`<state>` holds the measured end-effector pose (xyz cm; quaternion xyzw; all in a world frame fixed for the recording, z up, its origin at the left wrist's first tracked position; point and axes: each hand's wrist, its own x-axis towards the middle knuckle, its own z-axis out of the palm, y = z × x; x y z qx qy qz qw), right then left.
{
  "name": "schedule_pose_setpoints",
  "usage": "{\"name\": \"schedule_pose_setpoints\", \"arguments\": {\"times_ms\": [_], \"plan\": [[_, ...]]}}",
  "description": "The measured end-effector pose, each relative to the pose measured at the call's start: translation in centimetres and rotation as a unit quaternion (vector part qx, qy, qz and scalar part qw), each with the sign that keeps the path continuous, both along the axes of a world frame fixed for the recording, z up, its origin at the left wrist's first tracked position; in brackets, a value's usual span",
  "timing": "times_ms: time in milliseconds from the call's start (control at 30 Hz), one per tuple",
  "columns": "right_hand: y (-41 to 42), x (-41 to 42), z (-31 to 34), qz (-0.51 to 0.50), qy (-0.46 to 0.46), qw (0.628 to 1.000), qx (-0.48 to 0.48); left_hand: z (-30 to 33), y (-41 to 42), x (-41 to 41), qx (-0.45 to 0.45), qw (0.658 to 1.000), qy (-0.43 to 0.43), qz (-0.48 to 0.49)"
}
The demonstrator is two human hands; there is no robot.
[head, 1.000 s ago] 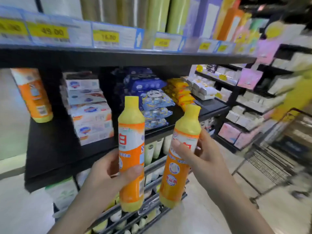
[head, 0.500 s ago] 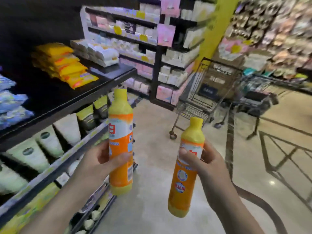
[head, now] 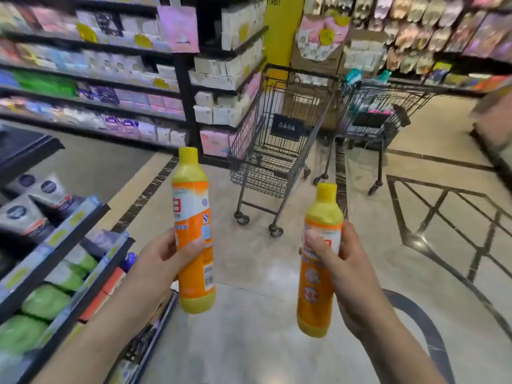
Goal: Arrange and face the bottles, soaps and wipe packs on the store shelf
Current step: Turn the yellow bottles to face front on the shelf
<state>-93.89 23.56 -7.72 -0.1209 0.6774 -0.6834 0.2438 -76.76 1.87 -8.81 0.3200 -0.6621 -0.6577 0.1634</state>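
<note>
So there are two wire shopping carts parked out in the aisle. The nearer cart [head: 266,162] looks like it has nothing in its basket apart from a dark sign hanging on the back panel. Just to the right of that cart is the second cart [head: 379,106], and it's got stuff in it, something dark and a bit of pink, plus a couple of teal bottle tops poking up at its far edge. Too blurry to say what exactly.

Closer than the nearer cart, both hands are up over the bare floor, each with a bottle. The left hand [head: 160,261] is wrapped around the lower half of the left bottle [head: 194,231], thumb across the front of the orange label, bottle basically upright with the yellow cap on top. The right hand [head: 349,273] grips the right bottle [head: 318,261] around its middle, thumb pressed on the label, and it sits lower and tilts a bit. The two bottles are well apart.

Left of the nearer cart, the store shelf [head: 63,259] holds green packs and dark-and-white pouches.
</note>
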Motion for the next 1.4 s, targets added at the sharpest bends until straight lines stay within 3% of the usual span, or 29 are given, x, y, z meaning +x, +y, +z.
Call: {"name": "schedule_pose_setpoints", "arguments": {"times_ms": [233,467,733,1100,1400], "plan": [[-6.7,-10.9,-2.5,-0.06,-0.097,0.993,0.014,-2.2,-6.4,-12.2,0.007,0.999,-0.052,-0.009],[-17.3,-22.8,-4.0,-0.154,-0.171,0.972,0.039,-3.8,-18.0,-24.8,0.047,0.996,-0.072,-0.004],[-27.2,-34.7,-5.8,-0.161,-0.25,0.955,-0.008,-4.3,-29.6,-38.4,0.053,0.994,-0.087,-0.029],[-39.6,-55.5,-13.3,-0.101,-0.273,0.953,0.081,-10.7,-40.6,-59.7,0.075,0.98,-0.158,-0.093],[-51.0,-69.0,-24.5,-0.123,-0.319,0.93,0.139,-21.6,-46.9,-74.6,0.095,0.956,-0.251,-0.117]]}}
